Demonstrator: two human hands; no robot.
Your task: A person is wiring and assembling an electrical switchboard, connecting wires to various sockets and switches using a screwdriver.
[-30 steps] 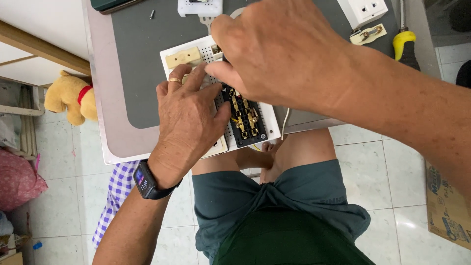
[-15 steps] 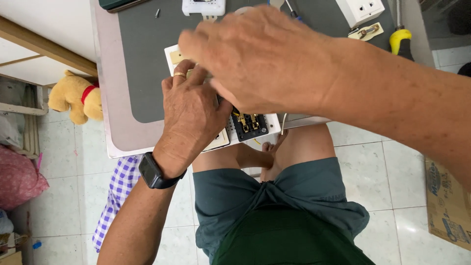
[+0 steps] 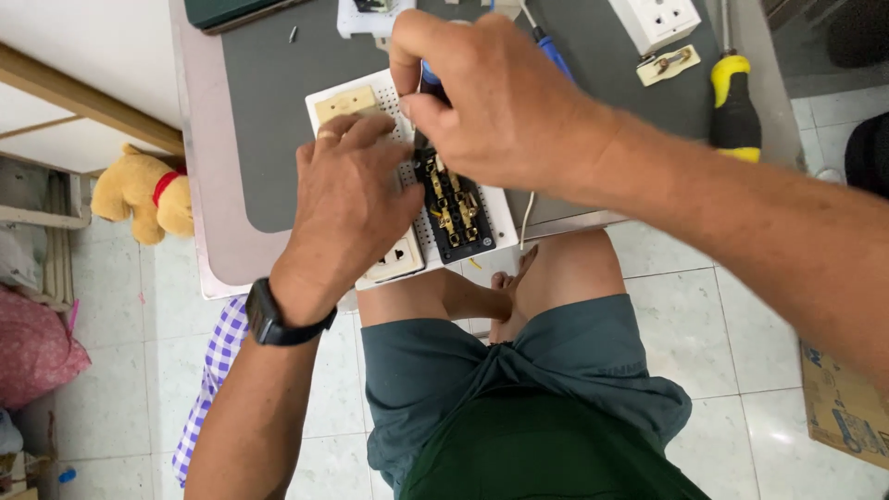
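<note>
A white perforated board (image 3: 500, 218) lies on the low table's grey mat (image 3: 264, 120). On it sits a black socket module with brass contacts (image 3: 456, 208), a cream socket face (image 3: 396, 261) and a beige plate (image 3: 344, 104). My left hand (image 3: 347, 208), with a black watch on its wrist, presses flat on the board beside the module. My right hand (image 3: 495, 97) grips a blue-handled screwdriver (image 3: 554, 56) whose tip points down at the module's upper end.
A yellow and black screwdriver (image 3: 733, 106), a white socket block (image 3: 659, 20) and a small brass part (image 3: 669, 65) lie at the table's right. A plush bear (image 3: 143, 193) sits on the tiled floor at left. A cardboard box (image 3: 843, 407) stands at right.
My right hand has drawn back up the table, uncovering the black module and the blue screwdriver handle. My left hand stays pressed on the board.
</note>
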